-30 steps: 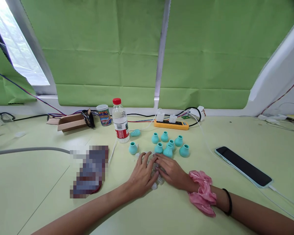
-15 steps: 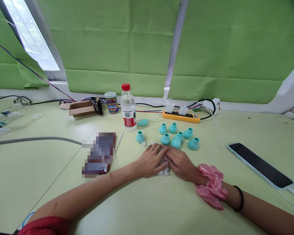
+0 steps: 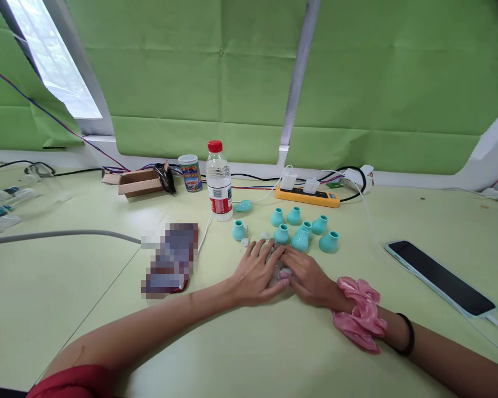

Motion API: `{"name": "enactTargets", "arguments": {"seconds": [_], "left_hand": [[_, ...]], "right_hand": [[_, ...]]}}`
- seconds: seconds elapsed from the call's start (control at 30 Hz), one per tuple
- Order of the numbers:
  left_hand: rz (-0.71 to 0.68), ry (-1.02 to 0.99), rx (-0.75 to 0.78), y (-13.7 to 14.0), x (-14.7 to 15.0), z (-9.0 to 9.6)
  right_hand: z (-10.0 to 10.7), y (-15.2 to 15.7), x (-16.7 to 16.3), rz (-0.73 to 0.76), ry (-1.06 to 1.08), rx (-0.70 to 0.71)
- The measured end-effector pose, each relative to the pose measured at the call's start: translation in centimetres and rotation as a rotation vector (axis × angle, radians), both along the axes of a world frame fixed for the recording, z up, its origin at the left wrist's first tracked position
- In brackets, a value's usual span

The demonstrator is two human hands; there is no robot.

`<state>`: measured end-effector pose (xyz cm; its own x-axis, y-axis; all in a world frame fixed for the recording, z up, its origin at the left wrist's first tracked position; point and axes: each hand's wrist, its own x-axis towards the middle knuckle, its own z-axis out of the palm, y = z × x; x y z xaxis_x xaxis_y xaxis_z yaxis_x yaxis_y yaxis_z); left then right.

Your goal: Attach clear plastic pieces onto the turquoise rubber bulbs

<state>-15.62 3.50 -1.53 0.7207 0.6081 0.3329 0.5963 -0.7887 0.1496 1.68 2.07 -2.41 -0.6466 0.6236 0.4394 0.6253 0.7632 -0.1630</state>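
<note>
My left hand [image 3: 255, 272] and my right hand [image 3: 309, 276] lie flat on the pale green table [image 3: 249, 342], fingertips meeting over a small pile of clear plastic pieces [image 3: 281, 272], mostly hidden beneath them. Just beyond my fingers stand several small teal rubber bulbs [image 3: 302, 240]; one more teal bulb [image 3: 238, 230] stands apart to the left, with tiny white bits beside it. A pink scrunchie [image 3: 359, 320] and a black band sit on my right wrist.
A water bottle [image 3: 218, 181] with a red cap, a printed can [image 3: 190, 172], an open cardboard box [image 3: 139, 182] and a yellow power strip [image 3: 307, 196] with chargers line the back. A phone [image 3: 440, 277] on a cable lies right. A blurred dark object [image 3: 170, 257] lies left.
The view shifted, bringing my red sleeve into sight. My hands stay pressed over the clear pieces, drawing them slightly together; the loose white piece near my left hand is now covered.
</note>
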Motion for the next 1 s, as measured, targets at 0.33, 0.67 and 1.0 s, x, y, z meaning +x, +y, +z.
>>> {"name": "enactTargets", "arguments": {"seconds": [0.33,0.67,1.0], "left_hand": [[0.033,-0.005,-0.113,-1.0,-1.4,-0.9],[0.031,-0.055,-0.094,-0.2,-2.4,-1.3],[0.077,-0.124,0.012,0.0,-2.7,-1.0]], "right_hand": [[0.1,0.0,-0.7,-0.05,-0.174,0.006],[-1.3,1.5,0.2,-0.093,0.089,0.151],[-0.7,1.1,0.2,-0.101,0.025,0.162]]}}
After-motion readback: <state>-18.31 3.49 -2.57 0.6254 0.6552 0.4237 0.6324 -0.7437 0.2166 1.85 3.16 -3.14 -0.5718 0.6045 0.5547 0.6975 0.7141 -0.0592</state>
